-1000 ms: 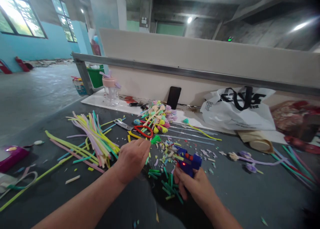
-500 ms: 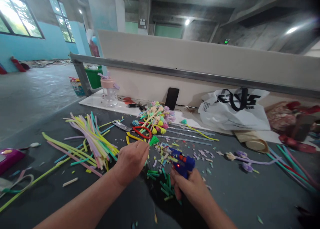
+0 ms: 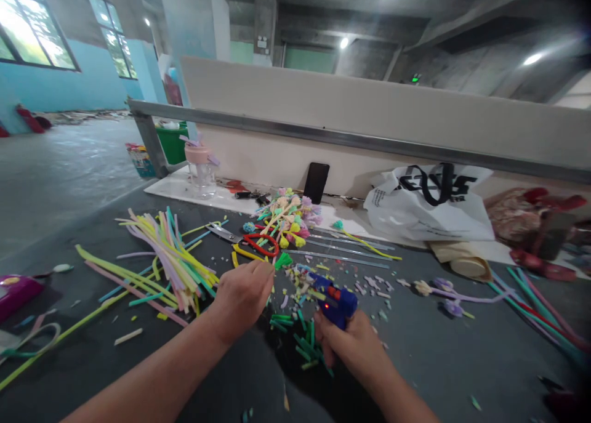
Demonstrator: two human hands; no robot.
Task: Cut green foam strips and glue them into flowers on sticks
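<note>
My right hand point(image 3: 344, 334) is wrapped round the grip of a blue glue gun point(image 3: 337, 303) with a small red light on its side. Its nozzle points left, toward my left hand point(image 3: 247, 290). The fingers of that hand are pinched on a small green pipe cleaner flower point(image 3: 283, 261), whose frayed head sticks out to the right. Just behind it lie scissors point(image 3: 263, 244) with red and yellow handles. Short green pipe cleaner pieces point(image 3: 307, 343) are scattered below the glue gun. Beyond the scissors is a heap of pastel pipe cleaner flowers point(image 3: 295, 217).
Long pipe cleaners point(image 3: 173, 257) lie in a bundle on the left. Clear glue sticks point(image 3: 341, 250) rest behind the glue gun. Along the back stand a drinking bottle point(image 3: 201, 173), a phone point(image 3: 316, 181) and a white bag point(image 3: 425, 210). A purple-flowered stem point(image 3: 475, 298) lies on the right.
The view has shifted very slightly. Both hands keep their places, with the glue gun and the green flower still held.
</note>
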